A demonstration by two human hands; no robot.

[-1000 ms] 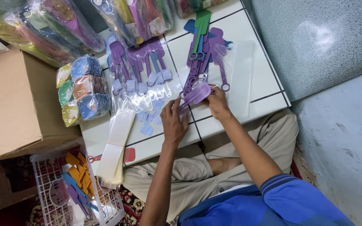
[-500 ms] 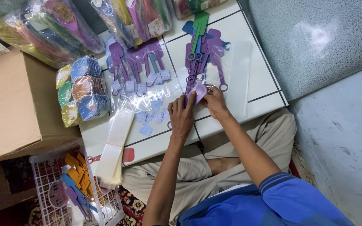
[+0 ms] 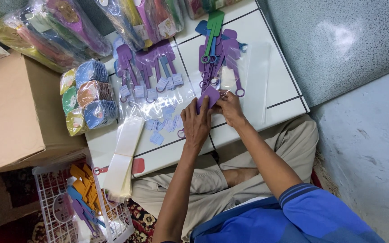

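Home packing spot, set up on the floor: low white table (image 3: 275, 85) over crossed legs, patterned rug (image 3: 142, 220), bare concrete wall. Bagged bundles (image 3: 55, 31) of coloured plastic paddles, clear sleeves (image 3: 122, 153), cardboard box (image 3: 12, 117), wire basket (image 3: 55, 211) of loose pieces.

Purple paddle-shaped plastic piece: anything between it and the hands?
Nothing visible. The purple paddle-shaped plastic piece is already pinched by both hands, left hand from below and right hand at its right edge, above the white tiled table.
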